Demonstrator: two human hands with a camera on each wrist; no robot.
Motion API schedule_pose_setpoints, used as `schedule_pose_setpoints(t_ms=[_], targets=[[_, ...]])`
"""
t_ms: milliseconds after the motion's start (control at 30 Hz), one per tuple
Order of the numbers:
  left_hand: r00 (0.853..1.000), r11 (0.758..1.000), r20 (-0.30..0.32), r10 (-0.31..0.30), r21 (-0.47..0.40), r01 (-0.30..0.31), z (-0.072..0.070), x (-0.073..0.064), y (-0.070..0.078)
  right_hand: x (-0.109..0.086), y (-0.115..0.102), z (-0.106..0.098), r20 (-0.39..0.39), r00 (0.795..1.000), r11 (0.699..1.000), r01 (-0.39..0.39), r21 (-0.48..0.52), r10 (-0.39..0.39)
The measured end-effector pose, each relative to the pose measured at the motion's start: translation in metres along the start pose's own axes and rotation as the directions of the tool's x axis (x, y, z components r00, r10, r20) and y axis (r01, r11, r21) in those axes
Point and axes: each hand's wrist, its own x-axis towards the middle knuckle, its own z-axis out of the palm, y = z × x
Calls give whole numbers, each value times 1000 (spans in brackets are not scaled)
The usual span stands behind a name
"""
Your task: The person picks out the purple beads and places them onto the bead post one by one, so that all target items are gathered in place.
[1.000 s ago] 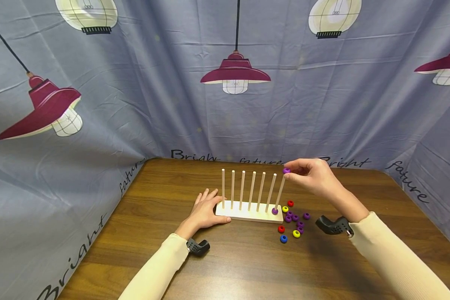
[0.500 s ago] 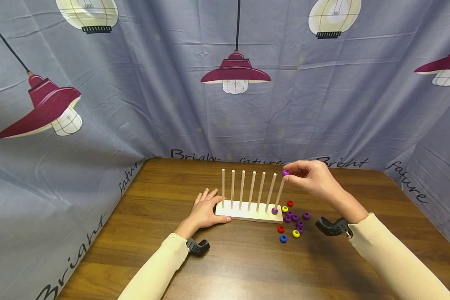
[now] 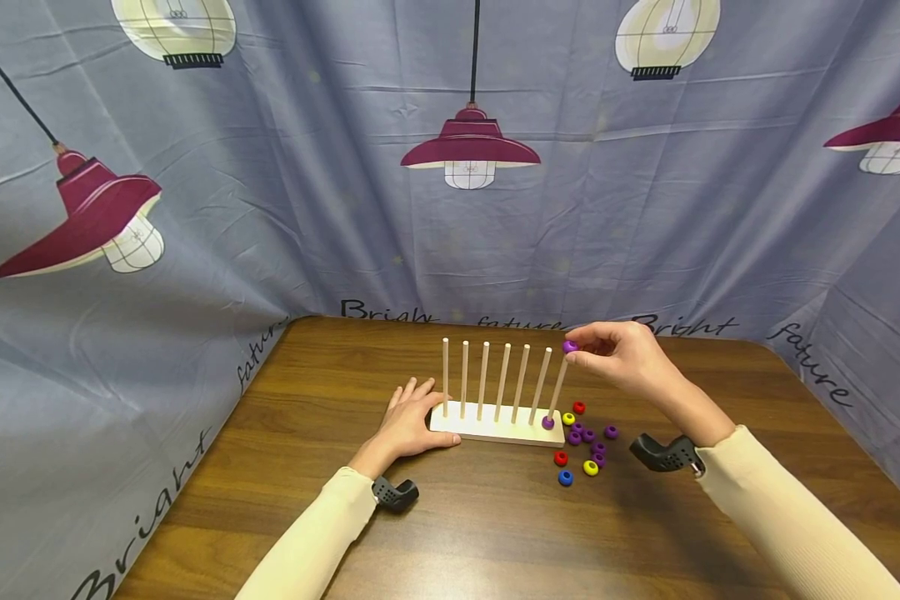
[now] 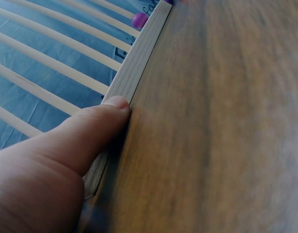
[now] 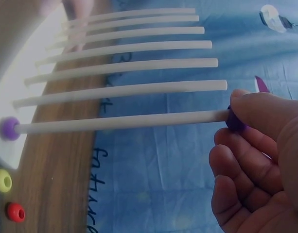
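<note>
A pale wooden peg board point(image 3: 487, 430) with a row of several upright dowels stands on the table. My left hand point(image 3: 405, 425) holds its left end, the thumb along the front edge and the other fingers spread at the back. My right hand point(image 3: 630, 357) pinches a purple bead point(image 5: 235, 121) between thumb and fingertips at the tip of the rightmost dowel point(image 5: 124, 122). In the right wrist view the dowel's end meets the bead; how far it enters is hidden. Another purple bead point(image 3: 548, 423) sits at the foot of that dowel.
Right of the board lie loose beads: several purple ones point(image 3: 588, 436), two yellow point(image 3: 591, 468), two red point(image 3: 561, 458) and one blue point(image 3: 566, 478). The brown wooden table point(image 3: 480, 533) extends around them. A printed curtain point(image 3: 450, 250) hangs behind.
My right hand has shifted slightly down and left with the purple bead at the dowel's tip. My left hand stays in place on the board.
</note>
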Motion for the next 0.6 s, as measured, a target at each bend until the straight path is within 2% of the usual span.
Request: schedule_pose_setpoints(t_ms=[600], targets=[[1000,1000,1,2,2,-2,0,0,-1,-1,1,1,-1,1000,1000,20,5,-20]])
